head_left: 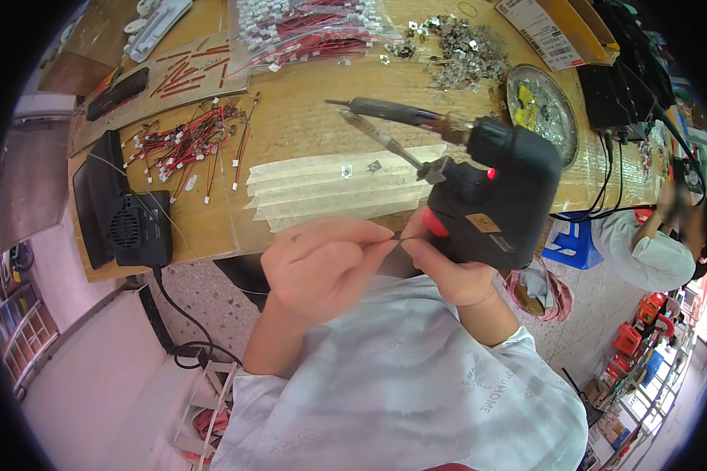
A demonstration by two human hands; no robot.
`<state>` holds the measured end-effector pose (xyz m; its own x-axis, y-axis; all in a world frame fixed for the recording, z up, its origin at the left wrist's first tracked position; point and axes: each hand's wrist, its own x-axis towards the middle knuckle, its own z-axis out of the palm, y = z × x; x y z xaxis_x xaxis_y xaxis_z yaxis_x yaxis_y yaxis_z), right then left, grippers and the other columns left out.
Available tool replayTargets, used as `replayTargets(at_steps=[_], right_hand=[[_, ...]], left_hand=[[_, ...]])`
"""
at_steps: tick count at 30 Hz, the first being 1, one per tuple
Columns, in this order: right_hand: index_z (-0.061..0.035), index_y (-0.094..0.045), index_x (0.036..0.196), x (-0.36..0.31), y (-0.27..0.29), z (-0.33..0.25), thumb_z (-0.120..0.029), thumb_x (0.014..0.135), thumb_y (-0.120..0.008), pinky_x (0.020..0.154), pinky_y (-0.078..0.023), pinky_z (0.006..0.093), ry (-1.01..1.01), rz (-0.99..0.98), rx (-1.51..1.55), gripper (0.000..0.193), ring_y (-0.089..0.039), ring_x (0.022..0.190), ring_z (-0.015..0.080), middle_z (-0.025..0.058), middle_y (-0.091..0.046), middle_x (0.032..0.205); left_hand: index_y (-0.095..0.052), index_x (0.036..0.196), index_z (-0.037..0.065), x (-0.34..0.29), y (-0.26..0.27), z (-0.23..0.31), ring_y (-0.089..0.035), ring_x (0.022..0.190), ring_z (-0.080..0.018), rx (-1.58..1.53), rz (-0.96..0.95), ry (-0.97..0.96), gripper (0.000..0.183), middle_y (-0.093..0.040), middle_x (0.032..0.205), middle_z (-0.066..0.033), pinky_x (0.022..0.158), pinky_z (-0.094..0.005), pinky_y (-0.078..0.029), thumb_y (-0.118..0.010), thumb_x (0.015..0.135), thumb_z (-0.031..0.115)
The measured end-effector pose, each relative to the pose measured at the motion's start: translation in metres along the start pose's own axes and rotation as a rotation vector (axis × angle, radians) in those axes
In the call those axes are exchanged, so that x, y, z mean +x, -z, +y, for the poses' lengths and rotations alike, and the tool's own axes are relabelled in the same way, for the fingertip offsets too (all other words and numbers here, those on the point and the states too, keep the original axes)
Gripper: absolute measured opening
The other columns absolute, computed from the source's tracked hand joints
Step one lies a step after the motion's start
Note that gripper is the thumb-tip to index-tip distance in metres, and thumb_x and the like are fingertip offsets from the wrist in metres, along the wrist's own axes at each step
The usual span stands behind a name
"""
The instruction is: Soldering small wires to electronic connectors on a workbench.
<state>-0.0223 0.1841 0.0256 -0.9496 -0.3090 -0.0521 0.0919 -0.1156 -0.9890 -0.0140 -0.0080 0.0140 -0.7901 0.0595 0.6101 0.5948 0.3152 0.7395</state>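
Observation:
Close together at the table's front edge, both my hands are closed in pinches. My left hand (318,263) meets the fingertips of my right hand (459,276) around something thin and dark, too small to name. A black soldering gun (499,196) with a red trigger covers part of my right hand; whether the hand touches it is hidden. The gun's iron tip and a thin feed tube point left over the table. Beneath them, pale strips of masking tape (306,188) carry a small metal plate (346,171) and a darker metal piece (375,166).
Red wires with white connectors (184,145) lie left, beside a black fan (137,228). Behind are a bag of wires (310,27) and a heap of metal pieces (471,59). At right stand a metal dish (567,118) and black box (617,102). Another person (644,251) sits farther right.

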Motion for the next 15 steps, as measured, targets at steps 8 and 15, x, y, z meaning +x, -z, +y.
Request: replayTargets(at_steps=[8, 15], right_hand=[[0.0019, -0.044, 0.147, -0.012, 0.033, 0.009, -0.029, 0.081, -0.081, 0.069, -0.042, 0.0348, 0.137, 0.047, 0.163, 0.082, -0.054, 0.069, 0.0156, 0.0027, -0.058, 0.084], [-0.0059, -0.076, 0.094, -0.029, 0.068, 0.003, -0.017, 0.072, -0.083, 0.062, -0.051, 0.0329, 0.173, 0.04, -0.744, 0.025, -0.066, 0.067, 0.0285, 0.0127, -0.071, 0.084]], left_hand=[[-0.06, 0.071, 0.001, -0.001, 0.031, -0.03, -0.065, 0.057, -0.024, 0.301, 0.017, 0.01, 0.023, -0.072, 0.08, -0.0122, 0.052, -0.0314, -0.052, -0.081, 0.073, -0.008], [-0.061, 0.072, 0.0, -0.006, 0.024, -0.037, -0.066, 0.061, -0.024, 0.362, -0.011, -0.001, 0.018, -0.07, 0.082, -0.0102, 0.053, -0.0302, -0.053, -0.078, 0.072, -0.007]])
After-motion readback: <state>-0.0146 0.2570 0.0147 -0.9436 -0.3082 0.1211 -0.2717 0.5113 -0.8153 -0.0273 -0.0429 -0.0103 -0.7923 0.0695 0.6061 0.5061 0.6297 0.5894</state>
